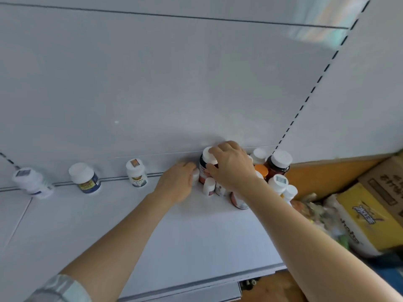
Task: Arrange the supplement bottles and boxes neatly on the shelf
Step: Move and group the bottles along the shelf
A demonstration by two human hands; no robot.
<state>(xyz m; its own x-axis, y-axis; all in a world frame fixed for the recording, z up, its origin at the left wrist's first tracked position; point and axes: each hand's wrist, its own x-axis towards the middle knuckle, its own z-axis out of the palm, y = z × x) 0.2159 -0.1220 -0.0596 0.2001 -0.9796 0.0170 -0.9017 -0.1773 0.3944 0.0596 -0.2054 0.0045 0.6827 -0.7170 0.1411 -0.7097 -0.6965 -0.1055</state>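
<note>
The dark bottle stands at the back of the shelf, at the left edge of a crowded cluster of bottles. It is upright, long axis vertical, white cap uppermost. The right hand is clamped on its cap; the left hand is curled round a small white bottle beside it. If the dark bottle is dragged sideways, the smaller bottles touching it could be toppled.
</note>
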